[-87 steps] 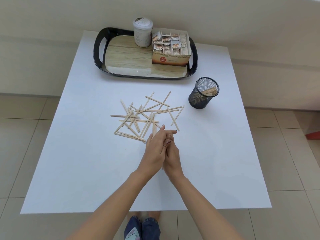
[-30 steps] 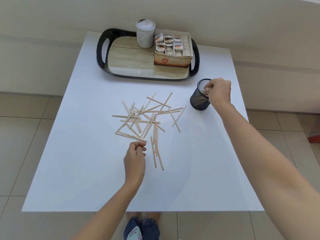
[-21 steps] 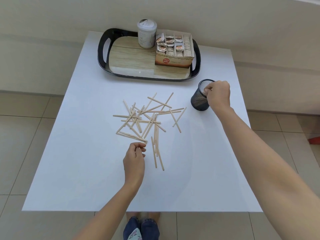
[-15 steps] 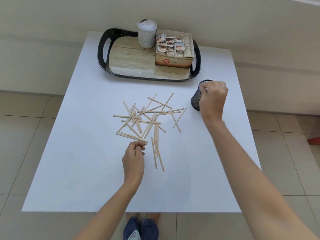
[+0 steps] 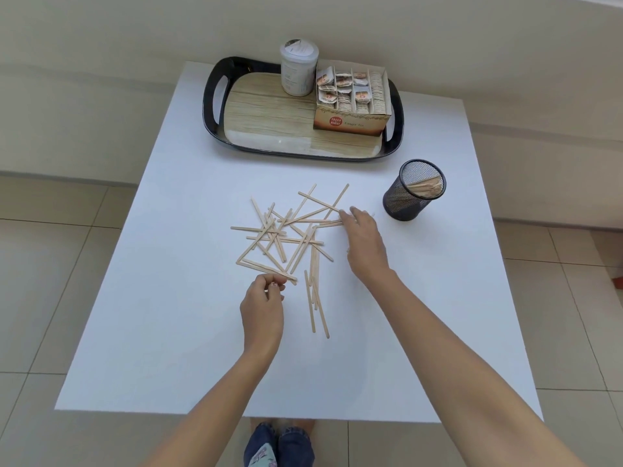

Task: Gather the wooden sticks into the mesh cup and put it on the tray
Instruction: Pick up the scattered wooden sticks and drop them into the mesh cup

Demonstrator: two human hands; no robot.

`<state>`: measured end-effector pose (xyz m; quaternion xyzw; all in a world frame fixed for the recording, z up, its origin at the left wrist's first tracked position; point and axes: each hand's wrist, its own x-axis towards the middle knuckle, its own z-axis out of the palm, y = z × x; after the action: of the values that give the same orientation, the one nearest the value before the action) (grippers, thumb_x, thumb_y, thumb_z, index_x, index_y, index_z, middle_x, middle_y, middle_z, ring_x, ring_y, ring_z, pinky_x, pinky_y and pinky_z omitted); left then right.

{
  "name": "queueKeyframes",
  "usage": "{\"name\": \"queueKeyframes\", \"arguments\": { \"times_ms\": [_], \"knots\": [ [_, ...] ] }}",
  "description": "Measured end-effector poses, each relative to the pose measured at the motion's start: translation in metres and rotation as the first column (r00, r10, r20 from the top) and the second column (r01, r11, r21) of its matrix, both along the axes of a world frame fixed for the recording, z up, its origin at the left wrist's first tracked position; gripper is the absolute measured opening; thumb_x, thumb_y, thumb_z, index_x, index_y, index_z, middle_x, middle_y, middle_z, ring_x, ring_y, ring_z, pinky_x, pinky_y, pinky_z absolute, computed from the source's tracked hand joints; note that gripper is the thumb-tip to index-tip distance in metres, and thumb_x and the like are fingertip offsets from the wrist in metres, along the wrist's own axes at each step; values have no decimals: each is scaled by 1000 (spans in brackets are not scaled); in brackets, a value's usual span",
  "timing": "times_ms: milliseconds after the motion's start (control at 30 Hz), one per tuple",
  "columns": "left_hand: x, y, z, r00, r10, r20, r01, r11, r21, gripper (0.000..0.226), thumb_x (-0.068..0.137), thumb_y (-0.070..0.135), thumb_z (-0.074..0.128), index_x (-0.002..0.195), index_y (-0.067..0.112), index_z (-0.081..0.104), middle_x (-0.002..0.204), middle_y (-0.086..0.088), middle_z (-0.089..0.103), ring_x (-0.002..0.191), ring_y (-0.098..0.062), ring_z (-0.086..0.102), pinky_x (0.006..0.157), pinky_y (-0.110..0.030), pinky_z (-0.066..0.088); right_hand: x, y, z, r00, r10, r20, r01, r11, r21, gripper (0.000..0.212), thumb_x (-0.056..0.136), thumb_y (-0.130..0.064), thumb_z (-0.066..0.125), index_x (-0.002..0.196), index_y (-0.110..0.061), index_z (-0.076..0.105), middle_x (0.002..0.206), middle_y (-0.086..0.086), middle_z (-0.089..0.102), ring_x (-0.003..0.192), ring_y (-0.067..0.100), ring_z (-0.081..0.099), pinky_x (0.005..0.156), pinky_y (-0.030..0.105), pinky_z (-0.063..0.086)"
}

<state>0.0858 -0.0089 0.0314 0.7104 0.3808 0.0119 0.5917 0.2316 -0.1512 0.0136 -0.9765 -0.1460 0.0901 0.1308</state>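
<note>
Head view: tea box (image 5: 350, 123) and white jar (image 5: 298, 72) stand on tray (image 5: 210, 106).

A square white table (image 5: 168, 315) fills the middle of the view, seen from above. At its far end stands a white cylindrical canister (image 5: 298, 70) with a flat lid and small printed text on its side. Just to the right of it sits an open cardboard box (image 5: 352, 123), brown and orange in front with a round red logo. Inside, dividers split the box into rows packed with paper sachets (image 5: 344, 85) standing on edge. Beige floor tiles (image 5: 50, 281) with thin dark grout lines surround the table. A plain cream wall (image 5: 101, 35) rises behind it. A small red object (image 5: 618, 283), cut off by the frame, lies on the floor at the right edge.
</note>
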Motion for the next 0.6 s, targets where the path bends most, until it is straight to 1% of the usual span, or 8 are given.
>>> {"name": "queueKeyframes", "arguments": {
  "times_ms": [67,133,233,333,400,467,600],
  "knots": [
    [-1,1,-2,1000,7,-14,-7,1000,-8,29,98,8,37,92,20,63,98,5,66,87,-12,62,67,-17,42,-4,-3,-3,1000,-11,8,11,1000,-26,68,89,14,39,150,-14,28,158,7,23,145,25,21,111,35,31],
    [-1,1,-3,1000,9,-24,-10,1000,-20,28,99,10,37,92,20,63,98,5,66,86,-12,61,67,-18,42,-8,-6,-5,998,-19,57,20,999,-27,63,89,12,40,147,-11,35,153,8,33,139,25,30,100,36,42],
    [-1,-1,-4,1000,11,-28,-11,1000,-29,27,99,12,38,92,20,63,97,6,66,85,-11,62,67,-18,42,-14,-12,-6,993,-34,114,38,999,-34,54,86,13,42,135,-8,49,133,8,49,122,25,43,79,37,51],
    [-1,-1,-4,1000,9,-27,-10,1000,-30,27,100,13,38,92,19,63,97,6,67,84,-9,61,66,-17,42,-20,-15,-7,991,-77,110,85,994,-66,36,87,11,47,115,-7,59,112,7,55,105,24,48,67,36,49],
    [-1,-1,-3,1000,7,-23,-8,999,-36,27,100,13,37,92,20,63,96,5,66,83,-9,61,66,-16,41,-23,-17,-8,988,-105,109,113,991,-74,24,88,8,50,103,-7,60,104,6,56,98,24,49,64,36,47],
    [0,-1,-2,1000,6,-21,-6,999,-38,27,100,14,37,92,20,62,95,6,66,82,-9,61,65,-16,40,-26,-19,-8,986,-115,117,123,990,-70,17,89,5,52,98,-7,60,100,6,57,95,24,49,62,35,45],
    [-1,0,-1,1000,3,-18,-3,999,-34,27,100,14,37,92,21,62,95,6,66,83,-10,61,66,-16,41,-29,-21,-8,984,-107,145,117,991,-63,9,89,1,56,92,-5,62,96,9,58,91,26,50,61,32,38]
  ]
}}
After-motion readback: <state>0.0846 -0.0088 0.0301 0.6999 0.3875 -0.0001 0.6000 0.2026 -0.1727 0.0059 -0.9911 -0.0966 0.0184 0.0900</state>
